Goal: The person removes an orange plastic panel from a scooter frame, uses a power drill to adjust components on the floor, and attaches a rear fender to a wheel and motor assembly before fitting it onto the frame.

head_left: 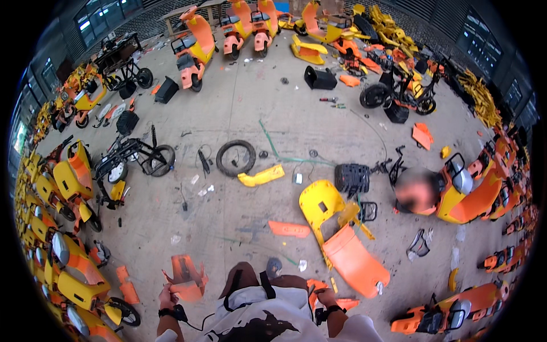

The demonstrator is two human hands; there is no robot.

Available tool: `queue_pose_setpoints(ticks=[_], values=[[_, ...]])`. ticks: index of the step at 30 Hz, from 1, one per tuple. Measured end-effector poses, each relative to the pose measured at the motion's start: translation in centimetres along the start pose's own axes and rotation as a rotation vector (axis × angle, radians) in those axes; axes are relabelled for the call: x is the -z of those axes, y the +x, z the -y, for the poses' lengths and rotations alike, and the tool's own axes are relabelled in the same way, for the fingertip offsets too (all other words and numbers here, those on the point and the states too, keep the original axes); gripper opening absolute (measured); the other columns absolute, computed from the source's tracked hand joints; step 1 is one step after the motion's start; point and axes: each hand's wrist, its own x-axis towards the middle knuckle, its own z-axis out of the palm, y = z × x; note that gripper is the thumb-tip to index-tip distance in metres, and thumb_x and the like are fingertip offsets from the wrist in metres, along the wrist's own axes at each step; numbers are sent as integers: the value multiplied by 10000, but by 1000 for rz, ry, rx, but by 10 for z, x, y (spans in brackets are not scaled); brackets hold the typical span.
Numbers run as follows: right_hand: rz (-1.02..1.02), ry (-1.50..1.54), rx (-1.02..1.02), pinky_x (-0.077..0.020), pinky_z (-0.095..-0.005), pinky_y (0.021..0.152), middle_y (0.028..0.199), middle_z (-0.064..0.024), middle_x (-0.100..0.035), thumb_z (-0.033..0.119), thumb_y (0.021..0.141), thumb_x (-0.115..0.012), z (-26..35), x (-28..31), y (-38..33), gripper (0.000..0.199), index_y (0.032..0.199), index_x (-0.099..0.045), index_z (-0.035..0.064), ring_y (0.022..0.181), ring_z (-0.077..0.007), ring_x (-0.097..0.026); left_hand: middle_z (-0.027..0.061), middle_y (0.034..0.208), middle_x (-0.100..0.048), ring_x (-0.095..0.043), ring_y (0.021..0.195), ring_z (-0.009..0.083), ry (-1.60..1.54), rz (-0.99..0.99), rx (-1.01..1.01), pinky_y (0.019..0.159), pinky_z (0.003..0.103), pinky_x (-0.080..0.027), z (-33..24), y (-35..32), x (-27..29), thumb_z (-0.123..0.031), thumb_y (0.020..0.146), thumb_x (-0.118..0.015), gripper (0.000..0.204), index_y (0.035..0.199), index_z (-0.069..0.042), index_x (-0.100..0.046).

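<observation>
At the lower left, my left hand point(167, 297) is closed on the edge of an orange plastic body panel point(187, 277), which has upright side flaps. On the other side of my lap, my right hand point(326, 297) has its fingers curled, beside orange plastic pieces point(347, 304). What it grips, if anything, is partly hidden. Ahead on the right lies a large yellow scooter body shell point(317, 199) joined to an orange panel point(356, 262). A flat orange strip point(289, 229) rests left of the shell.
A loose tyre point(236, 158), a yellow trim piece point(261, 175) and a black crate point(351, 178) lie farther ahead. Stripped scooter frames point(134, 159) stand at left and far right. Yellow and orange scooters point(196, 48) line the sides and back, near heaps of yellow panels point(390, 31).
</observation>
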Motion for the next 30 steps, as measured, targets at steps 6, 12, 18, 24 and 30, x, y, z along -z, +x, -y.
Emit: queue_pose_setpoints(ticks=[6, 12, 18, 24, 30], values=[[-99, 575, -476, -551, -345, 625, 730, -177, -693, 211, 866, -527, 125, 102, 114, 299, 990, -674, -19, 680, -243, -692, -27, 565, -451, -370, 418, 71, -340, 17, -118, 399, 224, -321, -105, 27, -126, -392, 826, -671, 271, 894, -181, -516], [-220, -137, -251, -525, -349, 836, 1015, -163, -690, 160, 691, -654, 146, 105, 192, 343, 1023, -711, 94, 923, -278, -664, -32, 538, -441, -360, 399, 63, -375, 148, -45, 382, 203, -312, -215, 114, -261, -446, 821, -666, 337, 954, -180, -507], [-3, 230, -622, -537, -334, 817, 895, -132, -711, 268, 714, -667, 258, 119, 253, 316, 988, -728, 122, 820, -262, -685, -35, 515, -427, -357, 377, 83, -152, 93, -18, 369, 230, -308, -306, 183, -355, -459, 804, -656, 339, 680, -178, -512], [-33, 216, -359, -546, -344, 778, 816, -113, -716, 286, 754, -658, 337, 137, 331, 334, 1042, -712, 128, 813, -241, -690, -27, 474, -376, -339, 348, 104, 76, 79, -71, 317, 255, -270, -382, 228, -412, -460, 779, -662, 376, 656, -144, -499], [-106, -93, -212, -552, -292, 702, 911, -135, -717, 206, 776, -687, 378, 154, 398, 356, 1084, -673, 26, 740, -189, -697, -4, 516, -410, -339, 344, 102, 132, 1, -56, 317, 243, -275, -435, 249, -483, -411, 771, -669, 312, 751, -127, -542]])
